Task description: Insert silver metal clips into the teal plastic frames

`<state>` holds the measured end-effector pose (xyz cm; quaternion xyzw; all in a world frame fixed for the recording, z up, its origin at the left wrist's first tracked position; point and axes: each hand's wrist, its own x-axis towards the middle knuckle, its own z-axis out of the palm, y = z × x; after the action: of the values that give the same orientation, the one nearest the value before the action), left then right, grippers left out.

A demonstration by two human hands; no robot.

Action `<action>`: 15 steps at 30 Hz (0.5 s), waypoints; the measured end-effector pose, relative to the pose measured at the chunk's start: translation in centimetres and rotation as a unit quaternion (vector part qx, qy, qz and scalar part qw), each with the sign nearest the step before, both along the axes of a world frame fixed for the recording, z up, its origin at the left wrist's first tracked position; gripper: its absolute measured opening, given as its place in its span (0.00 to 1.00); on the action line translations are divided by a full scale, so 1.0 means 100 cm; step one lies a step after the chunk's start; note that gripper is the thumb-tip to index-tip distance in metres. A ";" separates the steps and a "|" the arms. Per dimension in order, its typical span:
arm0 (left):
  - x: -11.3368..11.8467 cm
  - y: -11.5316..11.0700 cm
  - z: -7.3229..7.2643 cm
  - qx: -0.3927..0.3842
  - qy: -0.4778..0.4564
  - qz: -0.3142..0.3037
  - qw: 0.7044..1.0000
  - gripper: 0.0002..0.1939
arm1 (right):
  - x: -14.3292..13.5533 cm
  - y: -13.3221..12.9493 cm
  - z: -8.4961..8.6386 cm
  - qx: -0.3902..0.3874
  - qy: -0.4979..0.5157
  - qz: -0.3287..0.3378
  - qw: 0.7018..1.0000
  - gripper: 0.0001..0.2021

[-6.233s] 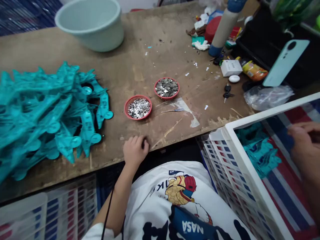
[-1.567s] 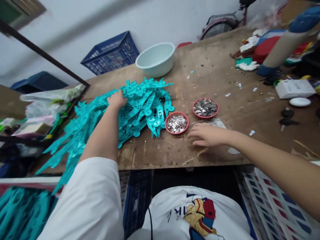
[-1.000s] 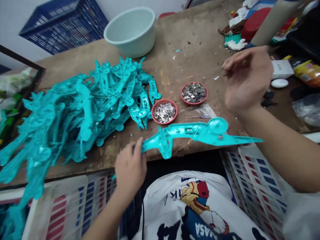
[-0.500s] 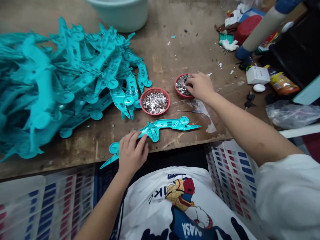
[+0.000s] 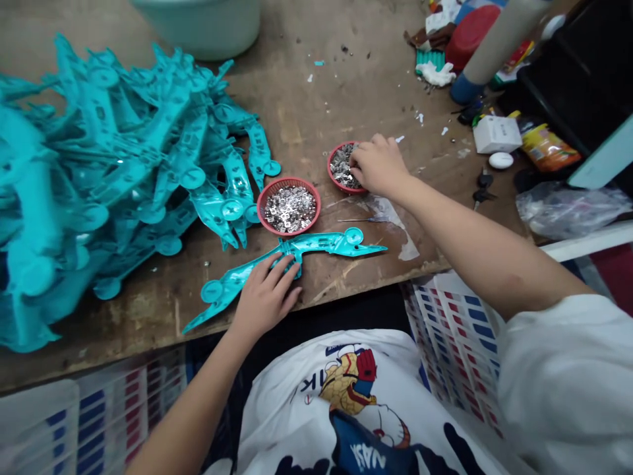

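Note:
A turquoise plastic part, long and bent with a round disc near each end, lies near the table's front edge. My left hand rests on its middle, fingers spread and lying flat. My right hand has its fingertips down in the smaller red basket, among small metal pieces. Those fingers are drawn together, and whatever sits between them is hidden. Close to the plastic part stands a second red basket of shiny flat metal pieces. A thin screwdriver lies below the smaller basket.
A big heap of similar turquoise parts covers the left side. Behind it is a pale green tub. At right are a post, a white box, keys and a plastic bag. Plastic crates stand below the edge.
My left hand has slid right along the turquoise part to its middle, and its fingers are more spread. My right hand stays at the smaller basket. The whole view has shifted slightly.

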<state>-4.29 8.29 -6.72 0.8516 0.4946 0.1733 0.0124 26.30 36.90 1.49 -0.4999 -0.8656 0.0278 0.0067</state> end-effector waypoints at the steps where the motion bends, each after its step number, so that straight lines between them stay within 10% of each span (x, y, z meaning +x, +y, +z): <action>1: -0.003 0.001 0.005 0.007 -0.002 -0.010 1.000 0.32 | 0.001 0.002 0.001 -0.003 0.006 -0.002 1.000 0.19; 7: 0.004 0.038 0.068 0.042 -0.069 -0.052 0.995 0.35 | 0.005 0.008 0.008 -0.013 0.024 0.005 1.000 0.17; 11: 0.030 0.143 0.094 -0.004 -0.032 0.045 0.999 0.18 | 0.007 0.005 0.027 -0.051 0.039 -0.020 0.998 0.15; 15: 0.056 0.256 0.086 -0.161 0.031 0.166 0.972 0.19 | 0.023 0.004 0.052 -0.086 0.049 -0.045 0.994 0.13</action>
<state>1.34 33.90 1.87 0.7494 0.6505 0.0650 0.1049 28.63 37.31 6.66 -0.5355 -0.8351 0.1261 0.0078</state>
